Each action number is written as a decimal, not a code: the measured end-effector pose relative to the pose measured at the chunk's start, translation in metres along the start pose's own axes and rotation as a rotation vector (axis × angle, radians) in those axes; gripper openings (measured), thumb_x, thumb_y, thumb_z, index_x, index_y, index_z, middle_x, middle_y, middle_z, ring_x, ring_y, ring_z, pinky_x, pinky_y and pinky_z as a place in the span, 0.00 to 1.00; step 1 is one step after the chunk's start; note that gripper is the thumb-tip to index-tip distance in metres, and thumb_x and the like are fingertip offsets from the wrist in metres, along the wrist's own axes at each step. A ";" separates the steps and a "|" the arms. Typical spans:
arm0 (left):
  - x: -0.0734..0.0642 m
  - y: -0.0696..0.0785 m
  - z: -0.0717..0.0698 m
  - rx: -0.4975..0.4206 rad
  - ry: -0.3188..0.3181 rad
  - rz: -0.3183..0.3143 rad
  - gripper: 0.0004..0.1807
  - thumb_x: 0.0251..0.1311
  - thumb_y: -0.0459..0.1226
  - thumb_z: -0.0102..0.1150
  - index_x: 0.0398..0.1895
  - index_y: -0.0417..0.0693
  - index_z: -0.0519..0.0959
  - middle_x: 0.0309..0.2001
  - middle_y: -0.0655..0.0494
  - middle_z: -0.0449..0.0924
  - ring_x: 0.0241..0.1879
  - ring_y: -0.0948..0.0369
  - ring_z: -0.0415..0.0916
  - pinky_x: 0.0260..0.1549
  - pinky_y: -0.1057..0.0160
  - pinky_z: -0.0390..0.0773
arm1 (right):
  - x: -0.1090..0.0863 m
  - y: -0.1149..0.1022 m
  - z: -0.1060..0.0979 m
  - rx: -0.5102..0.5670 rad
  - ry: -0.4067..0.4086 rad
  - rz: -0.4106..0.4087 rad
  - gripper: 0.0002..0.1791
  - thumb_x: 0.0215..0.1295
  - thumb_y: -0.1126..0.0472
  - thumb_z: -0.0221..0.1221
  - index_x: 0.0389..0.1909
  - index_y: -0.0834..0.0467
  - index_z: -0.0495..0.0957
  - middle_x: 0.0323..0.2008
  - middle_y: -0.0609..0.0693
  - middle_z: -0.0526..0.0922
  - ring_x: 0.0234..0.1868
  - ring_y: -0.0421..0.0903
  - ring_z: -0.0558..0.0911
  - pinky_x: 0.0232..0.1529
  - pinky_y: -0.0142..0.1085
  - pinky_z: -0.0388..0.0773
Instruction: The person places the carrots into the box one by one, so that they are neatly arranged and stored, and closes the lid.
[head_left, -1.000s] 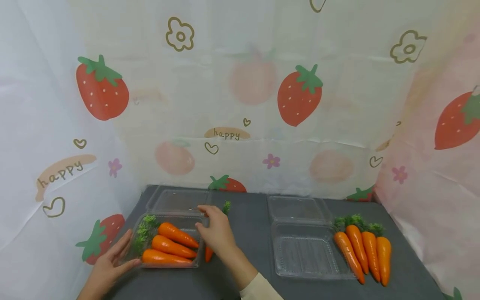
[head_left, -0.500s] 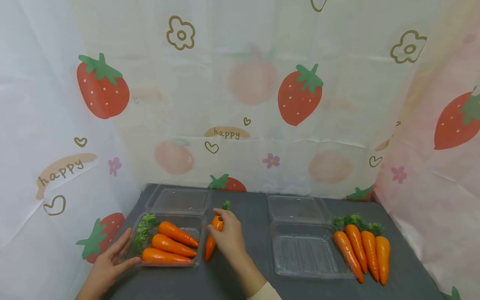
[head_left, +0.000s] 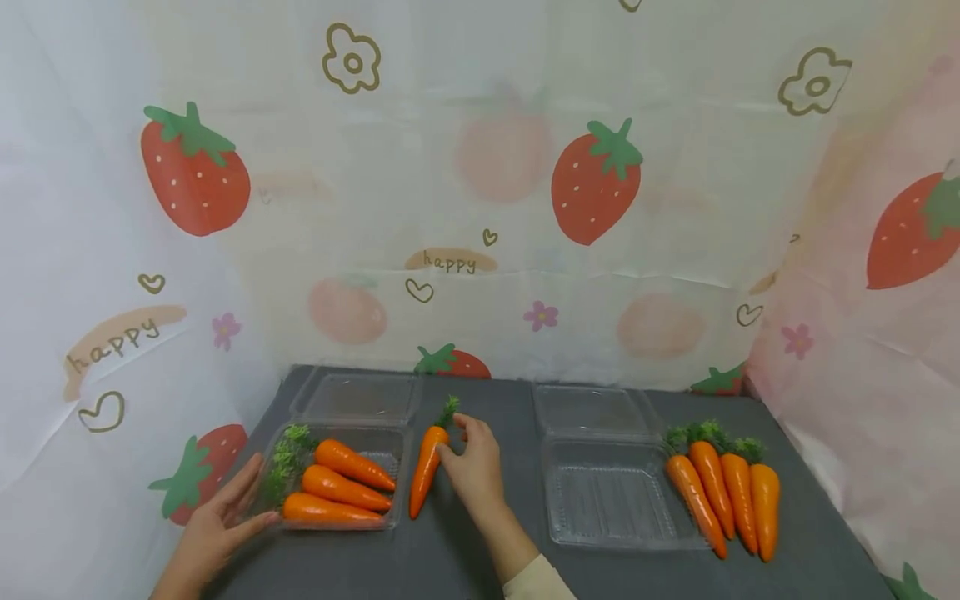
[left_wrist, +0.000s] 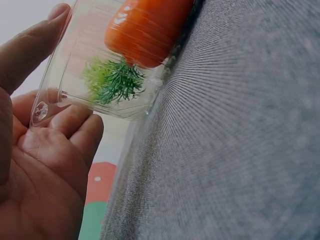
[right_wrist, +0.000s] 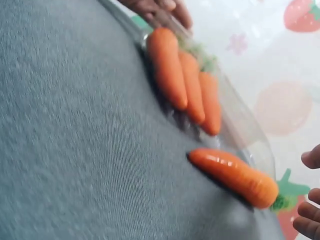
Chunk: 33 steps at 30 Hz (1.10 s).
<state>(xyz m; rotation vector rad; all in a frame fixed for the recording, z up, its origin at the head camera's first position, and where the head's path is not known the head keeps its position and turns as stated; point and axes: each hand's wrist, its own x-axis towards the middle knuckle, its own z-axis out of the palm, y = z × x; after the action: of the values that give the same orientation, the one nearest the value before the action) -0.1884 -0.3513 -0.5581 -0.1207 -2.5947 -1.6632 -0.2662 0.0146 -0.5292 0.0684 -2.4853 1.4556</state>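
On the left of the head view lies a clear plastic container [head_left: 386,460] with three orange carrots [head_left: 345,487] in it, their green tops [head_left: 288,458] to the left. My left hand [head_left: 213,533] touches its near left corner, thumb along the front side and fingers at the left side; the left wrist view shows the thumb [left_wrist: 30,52] reaching along the clear wall. A single carrot [head_left: 426,473] lies on the cloth right of the container, tip towards me. My right hand [head_left: 478,471] hovers just right of it with loosely bent fingers, apart from the carrot in the right wrist view.
A second clear container [head_left: 617,504] stands right of centre, its lid [head_left: 588,412] folded back. Several carrots [head_left: 723,492] lie side by side at its right edge. The first container's lid [head_left: 356,396] also lies back. Strawberry-printed curtains [head_left: 517,317] enclose the grey cloth-covered table [head_left: 510,517].
My right hand has moved right, from the container's right edge past the single carrot, which now shows fully. The left hand stays at the container.
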 end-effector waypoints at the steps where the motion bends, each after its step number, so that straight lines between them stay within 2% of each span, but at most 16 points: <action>1: 0.000 0.000 0.000 0.003 -0.003 -0.006 0.51 0.63 0.40 0.71 0.83 0.48 0.50 0.79 0.37 0.49 0.59 0.93 0.57 0.50 0.86 0.71 | 0.001 0.003 0.000 -0.004 0.001 0.006 0.27 0.60 0.62 0.72 0.62 0.60 0.80 0.56 0.53 0.82 0.53 0.54 0.81 0.47 0.46 0.82; 8: 0.002 -0.002 -0.002 -0.038 -0.012 -0.003 0.50 0.64 0.39 0.70 0.83 0.49 0.50 0.80 0.37 0.48 0.61 0.92 0.57 0.51 0.84 0.72 | 0.005 0.019 0.008 0.003 0.026 0.040 0.29 0.58 0.60 0.73 0.61 0.62 0.79 0.55 0.56 0.81 0.51 0.54 0.79 0.49 0.48 0.81; 12: 0.002 -0.004 -0.003 -0.065 -0.039 -0.036 0.50 0.65 0.40 0.69 0.84 0.50 0.48 0.80 0.39 0.47 0.61 0.91 0.58 0.51 0.83 0.74 | 0.003 0.023 0.014 -0.029 0.021 0.061 0.30 0.58 0.59 0.73 0.62 0.60 0.79 0.56 0.55 0.82 0.51 0.52 0.80 0.50 0.47 0.81; 16: 0.003 -0.004 -0.002 -0.045 -0.026 -0.062 0.52 0.64 0.43 0.71 0.84 0.52 0.49 0.80 0.41 0.48 0.60 0.92 0.57 0.51 0.83 0.73 | 0.003 0.023 0.020 -0.026 0.005 0.068 0.30 0.58 0.58 0.73 0.62 0.61 0.79 0.56 0.55 0.82 0.52 0.53 0.81 0.51 0.48 0.82; 20: 0.003 -0.003 0.000 -0.033 -0.005 -0.041 0.52 0.63 0.42 0.71 0.83 0.49 0.50 0.80 0.41 0.48 0.59 0.93 0.57 0.51 0.84 0.72 | 0.002 0.023 0.026 -0.026 -0.003 0.085 0.31 0.57 0.59 0.73 0.62 0.61 0.79 0.56 0.56 0.82 0.53 0.53 0.81 0.52 0.48 0.82; 26: 0.002 -0.006 0.001 -0.080 0.019 0.018 0.49 0.64 0.37 0.70 0.82 0.43 0.52 0.80 0.38 0.48 0.61 0.93 0.58 0.53 0.84 0.72 | 0.003 0.025 0.033 -0.052 0.000 0.071 0.32 0.57 0.59 0.72 0.63 0.61 0.78 0.57 0.56 0.81 0.51 0.52 0.81 0.50 0.47 0.82; 33: 0.004 -0.009 0.001 -0.077 0.011 0.022 0.49 0.63 0.37 0.71 0.82 0.44 0.52 0.79 0.38 0.49 0.60 0.92 0.59 0.52 0.84 0.72 | 0.007 0.031 0.033 -0.047 -0.012 0.051 0.33 0.57 0.57 0.73 0.63 0.61 0.77 0.57 0.56 0.81 0.51 0.52 0.81 0.51 0.46 0.82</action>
<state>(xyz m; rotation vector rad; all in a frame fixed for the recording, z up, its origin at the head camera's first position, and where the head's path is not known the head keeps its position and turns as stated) -0.1930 -0.3542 -0.5660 -0.1425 -2.5122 -1.7515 -0.2844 0.0019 -0.5691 0.0050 -2.5477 1.4195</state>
